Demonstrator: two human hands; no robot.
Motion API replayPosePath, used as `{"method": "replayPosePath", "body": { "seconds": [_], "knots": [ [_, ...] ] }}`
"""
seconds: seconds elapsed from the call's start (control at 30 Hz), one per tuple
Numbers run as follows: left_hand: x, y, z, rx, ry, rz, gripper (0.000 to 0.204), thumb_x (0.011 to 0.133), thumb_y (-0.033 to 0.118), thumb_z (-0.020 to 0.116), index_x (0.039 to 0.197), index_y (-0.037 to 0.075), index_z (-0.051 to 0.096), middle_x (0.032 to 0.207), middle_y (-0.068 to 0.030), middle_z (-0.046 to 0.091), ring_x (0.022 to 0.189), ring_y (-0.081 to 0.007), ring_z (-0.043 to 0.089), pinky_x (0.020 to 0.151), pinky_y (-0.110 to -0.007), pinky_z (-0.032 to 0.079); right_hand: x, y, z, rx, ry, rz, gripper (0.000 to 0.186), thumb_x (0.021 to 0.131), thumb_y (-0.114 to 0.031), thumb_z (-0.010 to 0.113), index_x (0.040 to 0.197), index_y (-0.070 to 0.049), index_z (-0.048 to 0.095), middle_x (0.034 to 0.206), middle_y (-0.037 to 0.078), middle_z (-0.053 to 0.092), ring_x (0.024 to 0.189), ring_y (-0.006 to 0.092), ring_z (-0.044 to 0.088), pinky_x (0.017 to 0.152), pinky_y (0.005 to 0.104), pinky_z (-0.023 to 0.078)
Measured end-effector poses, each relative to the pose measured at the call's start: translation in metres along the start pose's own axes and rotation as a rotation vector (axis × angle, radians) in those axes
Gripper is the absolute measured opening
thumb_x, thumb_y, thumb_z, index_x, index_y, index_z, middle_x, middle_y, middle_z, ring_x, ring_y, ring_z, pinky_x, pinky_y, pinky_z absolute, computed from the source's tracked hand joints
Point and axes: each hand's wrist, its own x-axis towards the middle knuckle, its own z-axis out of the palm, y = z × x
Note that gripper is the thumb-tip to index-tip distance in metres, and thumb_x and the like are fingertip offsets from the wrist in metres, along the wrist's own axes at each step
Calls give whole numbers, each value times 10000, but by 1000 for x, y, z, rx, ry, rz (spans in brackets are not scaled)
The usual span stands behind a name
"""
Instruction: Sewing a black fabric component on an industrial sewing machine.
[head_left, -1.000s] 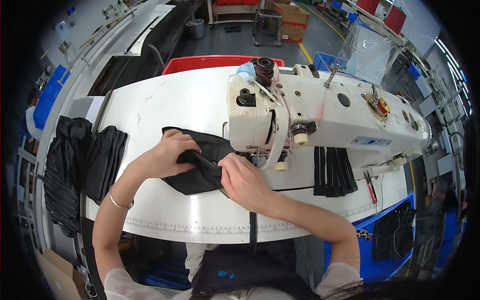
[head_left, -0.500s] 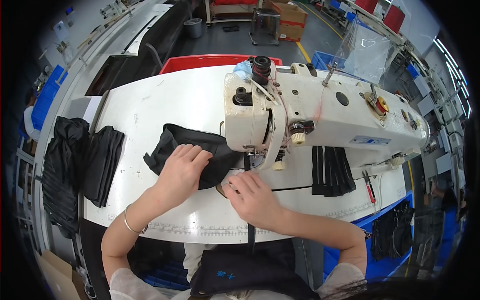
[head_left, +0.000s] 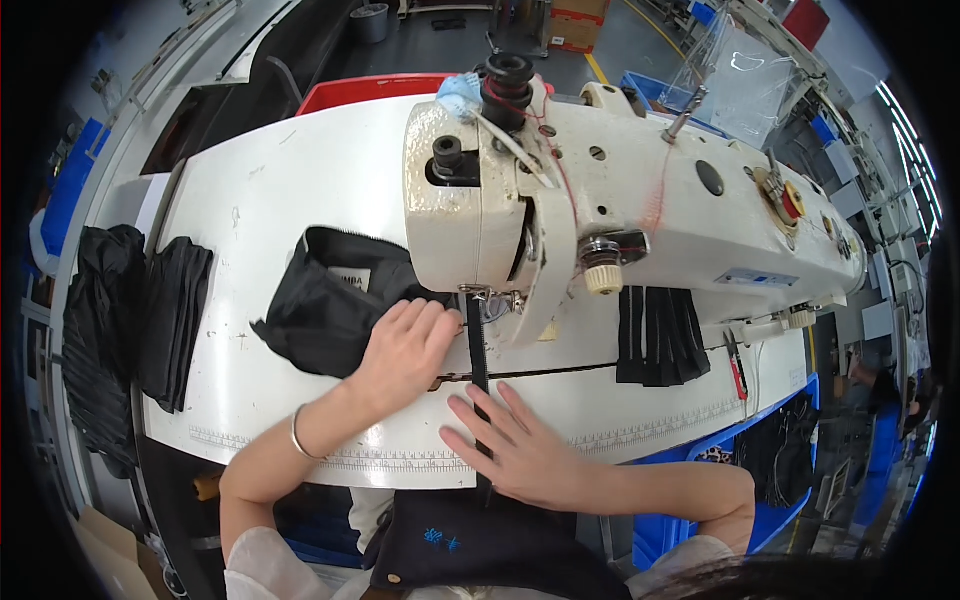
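Observation:
A sewn black fabric piece [head_left: 335,318], its upper side gaping around a pale label, lies left of the sewing machine [head_left: 465,220]. My left hand [head_left: 408,352] has its fingers curled at the fabric's right end, close to the presser foot; the fingertips are partly hidden. From under the foot a narrow black strap [head_left: 478,345] runs toward me and over the table's front edge. Across it, my right hand [head_left: 525,450] rests with fingers spread, palm down.
Pleated black fabric pieces [head_left: 175,325] hang over the left edge. Several black strips [head_left: 660,335] lie under the machine arm, beside red-handled snips [head_left: 738,368]. A blue bin [head_left: 665,535] stands below at right; a red bin [head_left: 370,90] is behind the table.
My left hand has moved right and down, toward the presser foot. The right hand has moved down along the strap and spread its fingers. The fabric's opening and label now show.

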Motion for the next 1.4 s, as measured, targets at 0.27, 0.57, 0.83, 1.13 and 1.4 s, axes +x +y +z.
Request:
{"method": "replayPosePath", "body": {
  "seconds": [0.27,0.57,0.83,1.13,1.4],
  "knots": [
    [14,-24,-10,-577,-45,-321,276,698,123,755,938,24,660,845,-158,643,769,-350,614,678,-382,500,17,65,33,253,196,110,613,669,-255,723,1188,13,539,1125,150,554,1054,281,549,891,426,478],
    [-8,-16,4,-189,31,83,272,554,38,648,824,20,677,903,-110,596,801,-281,615,614,-366,521,28,74,56,106,256,207,353,864,-132,588,1208,-59,561,1213,117,583,1097,214,571,986,341,436],
    [-9,2,-14,-180,-75,-99,340,545,24,639,881,1,676,931,-93,618,849,-287,584,720,-379,510,25,81,27,-361,-6,23,300,865,-181,557,1140,-60,553,1058,67,562,996,193,538,908,363,428],
    [0,6,-17,-59,81,71,372,546,21,615,906,-60,659,923,-128,612,827,-259,572,672,-335,526,25,90,17,-500,50,-141,368,787,-265,602,1049,-6,590,824,38,589,777,143,581,761,327,478],
    [-11,15,-11,143,23,90,377,555,26,602,917,-65,656,913,-136,617,839,-258,587,691,-334,529,22,79,26,-90,34,33,379,904,-163,487,1273,-81,516,1278,49,539,1165,169,525,972,303,438]
  ]
}}
